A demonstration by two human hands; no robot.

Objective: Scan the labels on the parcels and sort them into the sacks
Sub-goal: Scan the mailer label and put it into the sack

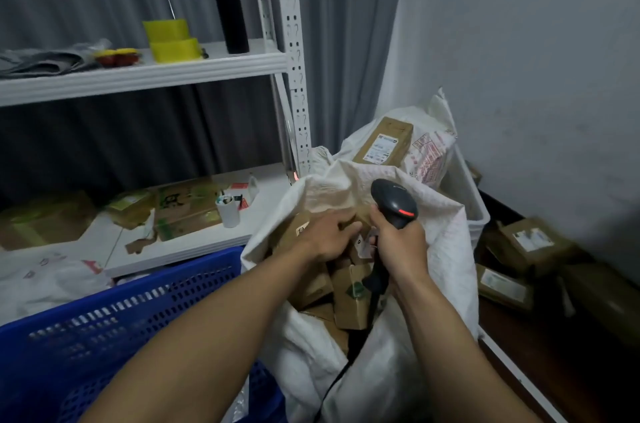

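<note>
A white woven sack [446,249] stands open in front of me, filled with several small brown cardboard parcels [349,301]. My left hand [325,235] reaches into the sack, its fingers laid over a parcel [294,227] near the top. My right hand [401,244] grips a dark handheld barcode scanner [394,202] with a red stripe, its head tilted up above the sack's mouth. Its cable runs down inside the sack. Behind it a second white sack [429,149] holds a labelled brown box [384,142].
A blue perforated plastic crate [104,336] sits at my lower left. White metal shelving [138,74] carries yellow tape rolls, a black bottle and, lower down, flattened cardboard. More labelled parcels [526,242] lie on the dark floor by the right wall.
</note>
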